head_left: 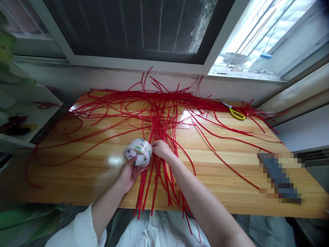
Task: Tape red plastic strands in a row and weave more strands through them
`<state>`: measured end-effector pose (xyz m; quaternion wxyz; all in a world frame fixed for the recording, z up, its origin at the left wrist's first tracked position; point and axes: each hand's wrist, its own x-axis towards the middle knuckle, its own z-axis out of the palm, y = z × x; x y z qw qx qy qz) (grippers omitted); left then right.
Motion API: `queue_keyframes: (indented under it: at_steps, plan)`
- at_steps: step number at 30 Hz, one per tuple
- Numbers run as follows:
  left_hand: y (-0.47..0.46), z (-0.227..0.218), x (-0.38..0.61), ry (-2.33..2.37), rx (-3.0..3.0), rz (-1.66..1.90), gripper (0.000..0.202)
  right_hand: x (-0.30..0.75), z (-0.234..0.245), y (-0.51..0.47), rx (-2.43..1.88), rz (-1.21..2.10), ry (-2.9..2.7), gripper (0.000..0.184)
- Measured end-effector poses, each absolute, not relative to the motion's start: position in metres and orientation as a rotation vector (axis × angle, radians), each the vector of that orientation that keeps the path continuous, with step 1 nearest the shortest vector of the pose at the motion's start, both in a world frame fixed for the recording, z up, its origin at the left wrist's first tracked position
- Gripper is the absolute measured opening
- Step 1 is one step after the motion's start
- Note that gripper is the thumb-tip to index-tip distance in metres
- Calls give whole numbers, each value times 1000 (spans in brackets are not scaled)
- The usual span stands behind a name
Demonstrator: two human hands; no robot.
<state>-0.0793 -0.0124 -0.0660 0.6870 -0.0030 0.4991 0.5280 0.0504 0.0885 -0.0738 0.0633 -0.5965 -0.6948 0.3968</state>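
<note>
Red cords (160,124) everywhere, packing tape roll (144,148) in hand

So the left hand (130,175) has the packing tape roll, thumb at the hollow core and fingers curled underneath, over the left side of the cords' middle strands. Right hand (161,150) is at the roll's right edge, fingers bunched (can't tell how closed they are, or if they've pinched the tape). Cords pile along the worktop's (102,187) far side, some overhanging its near edge. Yellow-handled scissors (239,118) lie far right.
</note>
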Motion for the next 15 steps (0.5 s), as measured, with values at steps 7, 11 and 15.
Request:
queue_keyframes:
  at_steps: [7, 11, 15]
  plan:
    - [-12, -63, -77, 1145, 30, 1172, 27, 52, -72, 88, -1765, 1218, -2122, 21]
    - [-12, -64, -78, 1138, 31, 1170, 26, 52, -68, 88, -1745, 1194, -2161, 23]
    - [-12, -65, -79, 1130, 33, 1174, 25, 49, -67, 89, -1729, 1171, -2207, 24]
